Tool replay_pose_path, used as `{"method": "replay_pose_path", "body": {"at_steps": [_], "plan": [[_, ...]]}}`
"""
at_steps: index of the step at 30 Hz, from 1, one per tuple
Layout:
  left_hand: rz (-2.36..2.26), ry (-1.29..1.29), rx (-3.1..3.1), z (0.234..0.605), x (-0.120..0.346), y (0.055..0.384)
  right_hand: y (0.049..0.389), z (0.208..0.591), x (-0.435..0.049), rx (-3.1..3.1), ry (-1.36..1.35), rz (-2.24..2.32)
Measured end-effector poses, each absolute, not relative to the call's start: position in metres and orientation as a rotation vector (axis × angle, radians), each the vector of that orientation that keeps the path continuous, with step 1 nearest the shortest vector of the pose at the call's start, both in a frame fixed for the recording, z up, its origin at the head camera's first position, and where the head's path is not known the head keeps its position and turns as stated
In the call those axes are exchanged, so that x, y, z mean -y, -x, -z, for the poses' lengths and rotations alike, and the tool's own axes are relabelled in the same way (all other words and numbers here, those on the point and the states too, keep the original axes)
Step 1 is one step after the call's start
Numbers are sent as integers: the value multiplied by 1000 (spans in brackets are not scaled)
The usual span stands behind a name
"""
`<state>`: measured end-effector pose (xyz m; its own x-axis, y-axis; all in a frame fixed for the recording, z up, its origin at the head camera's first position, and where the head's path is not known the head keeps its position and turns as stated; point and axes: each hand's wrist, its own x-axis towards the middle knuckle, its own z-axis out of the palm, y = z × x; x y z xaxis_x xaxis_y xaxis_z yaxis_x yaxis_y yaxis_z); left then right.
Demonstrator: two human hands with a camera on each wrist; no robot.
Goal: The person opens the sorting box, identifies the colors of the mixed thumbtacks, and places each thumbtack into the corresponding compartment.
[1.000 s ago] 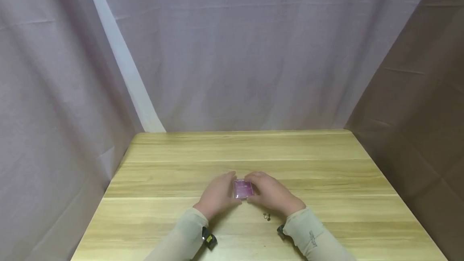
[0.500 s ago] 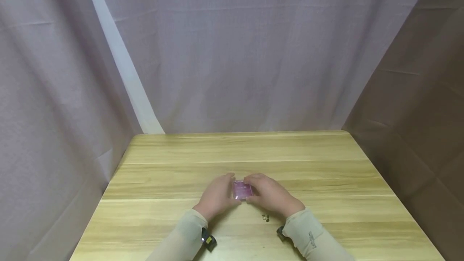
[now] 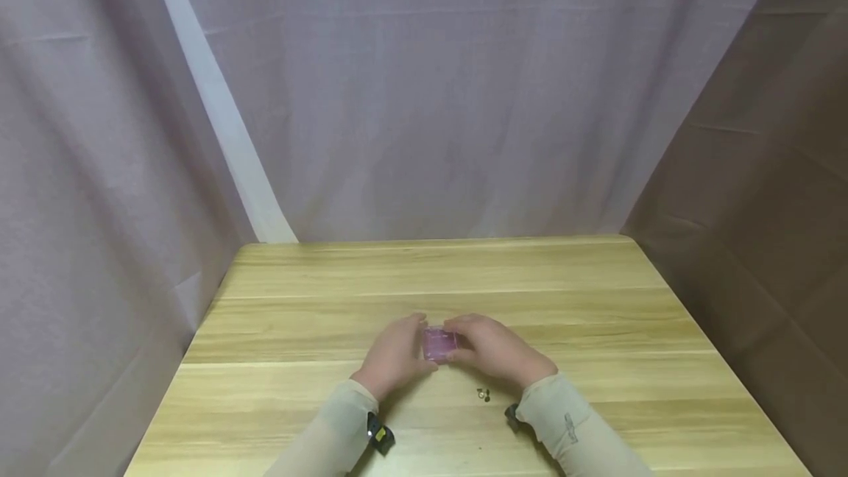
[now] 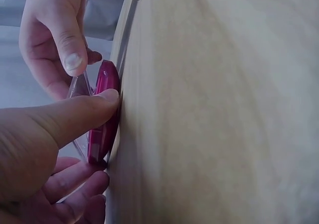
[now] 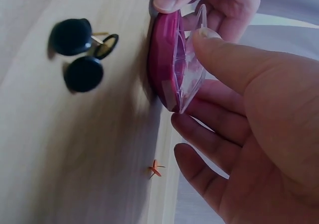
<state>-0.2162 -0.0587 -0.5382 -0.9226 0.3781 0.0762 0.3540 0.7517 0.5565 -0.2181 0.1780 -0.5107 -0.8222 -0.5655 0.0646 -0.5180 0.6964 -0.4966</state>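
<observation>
A small plastic case (image 3: 439, 345) with a magenta base and a clear hinged lid (image 5: 195, 64) is between my two hands, low over the wooden table. The lid stands ajar, a narrow wedge away from the base. My left hand (image 3: 396, 359) grips the magenta base (image 4: 103, 117), its thumb pressing the side. With thumb and fingers my right hand (image 3: 493, 348) holds the lid at its free edge. Several dark-headed thumbtacks (image 5: 83, 74) lie on the table nearer the body, by the right wrist. What the case contains is hidden in these views.
An orange thumbtack (image 5: 155, 168) lies on the table beyond the right fingers in the right wrist view. The wooden table (image 3: 298, 315) is backed by grey curtains (image 3: 424, 109). Black wrist cameras (image 3: 380, 434) sit below both hands.
The lid has lifted from the magenta base, and my right thumb has risen with it. My left hand keeps its grip on the case. The thumbtacks lie where they were.
</observation>
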Motion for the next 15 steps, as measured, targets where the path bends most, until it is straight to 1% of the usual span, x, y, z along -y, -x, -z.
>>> {"method": "replay_pose_path", "body": {"at_steps": [7, 15], "plan": [[-918, -621, -2889, 538, 59, 217, 226, 511, -181, -2757, 918, 804], [-975, -608, -2861, 535, 60, 217, 236, 510, -181, -2694, 866, 891]]}}
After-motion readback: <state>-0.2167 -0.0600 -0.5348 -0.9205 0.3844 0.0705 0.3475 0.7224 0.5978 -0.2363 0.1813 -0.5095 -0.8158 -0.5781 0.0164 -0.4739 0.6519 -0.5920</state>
